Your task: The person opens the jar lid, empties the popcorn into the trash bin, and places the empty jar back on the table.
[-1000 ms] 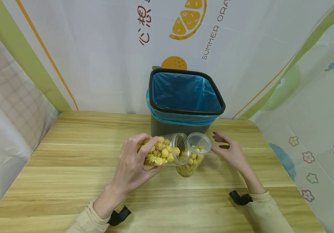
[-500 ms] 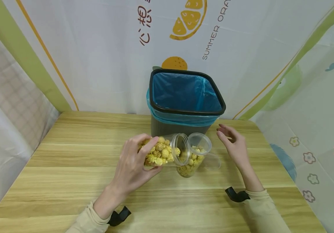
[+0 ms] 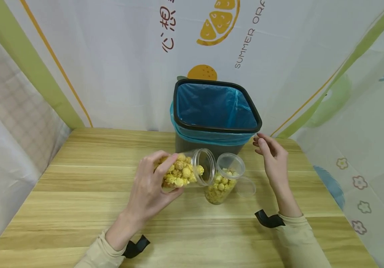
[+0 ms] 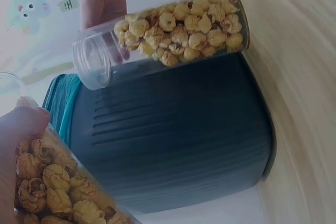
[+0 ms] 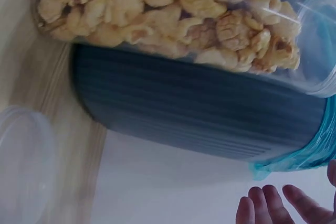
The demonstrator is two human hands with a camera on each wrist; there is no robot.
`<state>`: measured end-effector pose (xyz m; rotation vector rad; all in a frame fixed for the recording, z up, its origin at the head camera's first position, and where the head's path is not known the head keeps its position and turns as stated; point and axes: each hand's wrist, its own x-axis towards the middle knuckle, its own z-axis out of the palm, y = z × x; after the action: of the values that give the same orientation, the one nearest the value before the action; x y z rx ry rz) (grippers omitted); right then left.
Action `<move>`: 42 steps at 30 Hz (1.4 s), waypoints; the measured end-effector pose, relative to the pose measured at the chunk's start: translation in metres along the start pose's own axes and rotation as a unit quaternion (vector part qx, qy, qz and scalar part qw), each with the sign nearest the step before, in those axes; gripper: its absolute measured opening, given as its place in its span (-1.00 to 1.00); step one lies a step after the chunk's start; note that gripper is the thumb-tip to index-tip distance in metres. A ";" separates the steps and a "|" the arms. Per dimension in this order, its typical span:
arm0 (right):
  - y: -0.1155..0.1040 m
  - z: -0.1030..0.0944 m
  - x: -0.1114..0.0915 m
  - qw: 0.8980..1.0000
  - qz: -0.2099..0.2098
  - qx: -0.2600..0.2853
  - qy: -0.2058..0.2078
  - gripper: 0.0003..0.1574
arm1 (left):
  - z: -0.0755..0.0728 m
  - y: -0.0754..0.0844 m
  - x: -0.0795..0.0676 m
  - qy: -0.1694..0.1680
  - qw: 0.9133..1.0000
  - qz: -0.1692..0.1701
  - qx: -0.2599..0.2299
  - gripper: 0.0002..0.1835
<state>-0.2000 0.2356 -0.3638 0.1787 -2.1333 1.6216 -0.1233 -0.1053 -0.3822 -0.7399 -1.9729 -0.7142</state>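
Observation:
In the head view my left hand (image 3: 146, 186) grips a clear plastic jar (image 3: 178, 173) of yellow popcorn. That jar lies tipped almost on its side, its uncovered mouth facing right, and the popcorn is inside it. A second clear jar (image 3: 220, 188), partly filled with popcorn, stands upright on the table just right of the first one's mouth. Its rim is uncovered. My right hand (image 3: 273, 158) hovers right of the standing jar with bent, relaxed fingers and nothing in it. Its fingers (image 5: 273, 205) show at the right wrist view's lower right corner.
A dark bin (image 3: 208, 147) lined with a blue bag (image 3: 215, 139) stands behind the jars at the table's back edge. On the wood table (image 3: 91, 178) a clear round lid (image 3: 246, 187) lies right of the standing jar. White printed curtains (image 3: 121, 74) enclose the table.
My right hand has moved from beside the standing jar's rim, away to the right and back toward the bin. My left hand has shifted the tipped jar slightly left and raised its mouth a little.

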 end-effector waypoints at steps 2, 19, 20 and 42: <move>-0.003 0.001 0.000 1.000 -0.002 0.005 0.007 -0.52 | -0.001 -0.001 0.001 0.009 1.000 0.001 -0.001 0.05; -0.030 0.000 0.002 0.998 0.039 0.036 -0.019 -0.38 | -0.006 -0.008 0.004 0.036 0.999 -0.005 0.007 0.05; -0.032 -0.001 0.003 0.998 0.039 0.032 -0.028 -0.37 | -0.006 -0.008 0.004 0.037 0.999 -0.006 0.006 0.05; -0.055 -0.006 0.037 0.985 0.052 0.046 -0.155 -0.30 | -0.013 -0.016 0.005 0.021 0.999 -0.045 0.001 -0.06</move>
<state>-0.2110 0.2306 -0.2979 0.3772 -2.3305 1.8575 -0.1304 -0.1241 -0.3757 -0.6322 -1.9780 -0.7762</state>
